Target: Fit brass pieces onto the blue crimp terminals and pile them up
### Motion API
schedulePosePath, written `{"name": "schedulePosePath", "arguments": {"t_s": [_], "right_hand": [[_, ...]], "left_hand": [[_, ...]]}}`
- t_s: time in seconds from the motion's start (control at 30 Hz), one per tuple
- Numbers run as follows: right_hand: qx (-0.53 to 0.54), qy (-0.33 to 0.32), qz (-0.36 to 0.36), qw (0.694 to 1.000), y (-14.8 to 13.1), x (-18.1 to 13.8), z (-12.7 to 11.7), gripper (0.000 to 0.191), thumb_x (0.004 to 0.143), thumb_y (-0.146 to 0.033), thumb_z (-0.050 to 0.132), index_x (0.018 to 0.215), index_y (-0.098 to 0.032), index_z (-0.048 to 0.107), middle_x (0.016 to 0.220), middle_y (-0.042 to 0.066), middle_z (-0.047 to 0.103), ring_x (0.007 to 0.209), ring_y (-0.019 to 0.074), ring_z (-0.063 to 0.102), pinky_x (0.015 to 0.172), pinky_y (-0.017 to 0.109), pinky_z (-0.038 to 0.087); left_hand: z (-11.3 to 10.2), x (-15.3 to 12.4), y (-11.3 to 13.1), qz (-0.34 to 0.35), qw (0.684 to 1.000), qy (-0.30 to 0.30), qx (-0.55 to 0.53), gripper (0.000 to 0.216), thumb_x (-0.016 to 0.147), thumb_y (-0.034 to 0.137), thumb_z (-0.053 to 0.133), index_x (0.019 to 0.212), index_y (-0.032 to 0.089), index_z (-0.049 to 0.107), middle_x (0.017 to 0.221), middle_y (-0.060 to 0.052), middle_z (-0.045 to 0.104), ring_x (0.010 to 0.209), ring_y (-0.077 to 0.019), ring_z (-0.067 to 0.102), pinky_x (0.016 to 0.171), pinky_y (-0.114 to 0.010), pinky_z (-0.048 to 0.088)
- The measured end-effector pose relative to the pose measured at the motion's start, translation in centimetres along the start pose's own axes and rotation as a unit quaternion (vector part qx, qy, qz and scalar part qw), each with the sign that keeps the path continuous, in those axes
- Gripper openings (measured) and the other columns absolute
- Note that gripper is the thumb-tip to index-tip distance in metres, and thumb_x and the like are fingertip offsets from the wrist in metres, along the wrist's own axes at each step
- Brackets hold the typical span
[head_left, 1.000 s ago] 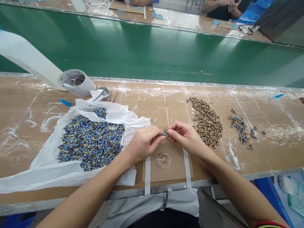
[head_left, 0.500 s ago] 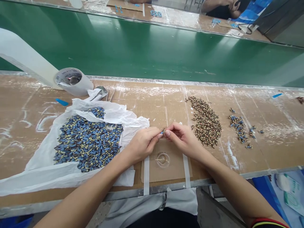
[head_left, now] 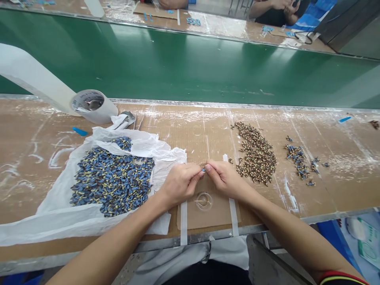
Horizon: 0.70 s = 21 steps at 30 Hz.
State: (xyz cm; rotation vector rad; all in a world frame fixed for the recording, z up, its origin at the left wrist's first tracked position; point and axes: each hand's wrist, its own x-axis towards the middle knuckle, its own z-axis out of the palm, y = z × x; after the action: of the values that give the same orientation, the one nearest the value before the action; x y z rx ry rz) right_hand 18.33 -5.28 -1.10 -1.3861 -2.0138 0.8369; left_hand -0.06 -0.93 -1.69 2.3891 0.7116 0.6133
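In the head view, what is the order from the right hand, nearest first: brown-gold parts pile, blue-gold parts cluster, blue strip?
1. Brown-gold parts pile: beside the right hand
2. Blue-gold parts cluster: farther right
3. Blue strip: far right, back edge

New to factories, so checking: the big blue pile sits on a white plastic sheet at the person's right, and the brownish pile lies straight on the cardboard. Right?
Not quite: the big blue pile on its white plastic sheet is at the person's left, as the head view shows. The brownish pile does lie straight on the cardboard.
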Motion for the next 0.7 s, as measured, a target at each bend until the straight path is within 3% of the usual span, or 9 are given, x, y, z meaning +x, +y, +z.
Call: {"name": "schedulePosePath", "arguments": {"t_s": [0.37,0.57,0.7], "right_hand": [[-0.036,-0.05,-0.006,0.998,0.04,0.03,-0.38,0.029,0.101,-0.029,0.033,0.073,-0.02,0.034,0.064,-0.003,0.041,0.059,0.012,0.04,0.059,0.025,0.026],[0.066,-0.011,0.016,0.998,0.21,0.12,0.14,0.033,0.102,-0.034,0.032,0.073,-0.021,0.035,0.062,-0.004,0.04,0.056,0.0113,0.04,0.056,0.025,0.027],[0.104,-0.001,0.025,0.994,0.21,0.09,0.05,0.036,0.102,-0.04,0.031,0.071,-0.021,0.035,0.062,-0.004,0.039,0.056,0.0113,0.039,0.055,0.025,0.029]], "left_hand": [[0.62,-0.29,-0.08,0.006,0.999,0.001,0.048,0.028,0.093,0.02,0.04,0.068,0.017,0.05,0.062,-0.002,0.056,0.058,-0.0151,0.051,0.059,-0.028,0.037],[0.76,-0.19,0.34,-0.01,0.999,0.04,0.014,0.029,0.096,0.02,0.036,0.072,0.017,0.051,0.066,-0.002,0.058,0.061,-0.0141,0.053,0.059,-0.026,0.038],[0.32,0.12,0.4,-0.011,0.999,0.025,0.019,0.029,0.097,0.023,0.037,0.073,0.017,0.051,0.066,-0.001,0.056,0.06,-0.0141,0.05,0.058,-0.027,0.036]]}}
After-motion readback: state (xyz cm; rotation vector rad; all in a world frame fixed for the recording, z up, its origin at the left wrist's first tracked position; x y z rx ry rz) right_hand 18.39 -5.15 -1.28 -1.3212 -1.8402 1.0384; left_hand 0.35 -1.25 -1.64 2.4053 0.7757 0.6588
